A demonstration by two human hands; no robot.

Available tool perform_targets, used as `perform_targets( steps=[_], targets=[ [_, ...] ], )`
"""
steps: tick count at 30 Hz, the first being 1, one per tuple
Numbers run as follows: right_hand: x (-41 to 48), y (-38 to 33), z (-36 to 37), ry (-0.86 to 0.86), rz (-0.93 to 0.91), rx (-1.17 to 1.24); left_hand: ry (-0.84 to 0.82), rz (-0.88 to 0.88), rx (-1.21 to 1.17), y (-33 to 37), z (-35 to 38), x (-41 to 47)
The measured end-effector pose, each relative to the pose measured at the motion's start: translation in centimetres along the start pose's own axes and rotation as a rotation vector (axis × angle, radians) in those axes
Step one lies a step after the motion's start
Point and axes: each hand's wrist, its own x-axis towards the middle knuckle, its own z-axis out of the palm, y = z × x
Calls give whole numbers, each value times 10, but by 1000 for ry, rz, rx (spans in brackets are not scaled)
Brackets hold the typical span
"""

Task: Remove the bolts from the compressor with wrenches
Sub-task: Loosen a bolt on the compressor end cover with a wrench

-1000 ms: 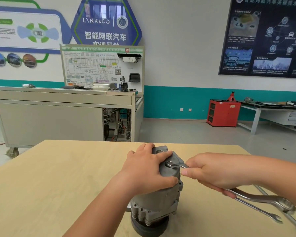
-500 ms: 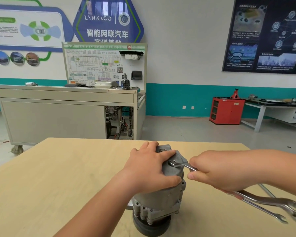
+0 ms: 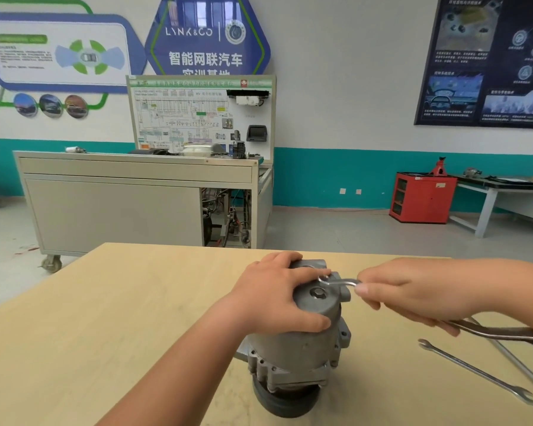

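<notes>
A grey metal compressor (image 3: 302, 342) stands upright on its black pulley on the wooden table (image 3: 105, 318). My left hand (image 3: 274, 293) grips its top cap, fingers over the far edge and thumb on the near side. My right hand (image 3: 413, 290) grips a small silver wrench (image 3: 339, 282). The wrench's ring end sits on a bolt at the top right of the cap. A second bolt head (image 3: 317, 292) shows in the middle of the cap.
On the table to the right lie a thin open-end wrench (image 3: 477, 372), a larger wrench (image 3: 502, 333) partly under my right forearm, and another long tool (image 3: 517, 364). Beyond the table stand a grey training bench (image 3: 136, 204) and a red cabinet (image 3: 422, 198).
The wrench handle and my right hand have swung away from me around the bolt, from pointing right and towards me to pointing right. My left hand stays on the cap.
</notes>
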Motion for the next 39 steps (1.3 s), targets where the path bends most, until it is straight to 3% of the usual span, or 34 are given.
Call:
perform_targets(
  steps=[3,10,19,30,35,39],
  targets=[
    [-2,6,5,124,2,272,29,-24,9,5,3,0],
    [-7,-13,27,4,-18,949,59,-131,67,14,4,1],
    [0,-32,34,12,36,1061,100,-142,100,17,5,1],
    [2,-27,30,-62,62,845,107,-116,80,12,6,2],
    [1,-12,1,-104,98,212,71,-134,26,10,5,3],
    [8,-4,-2,128,73,-310,65,-120,1,7,6,2]
  ],
)
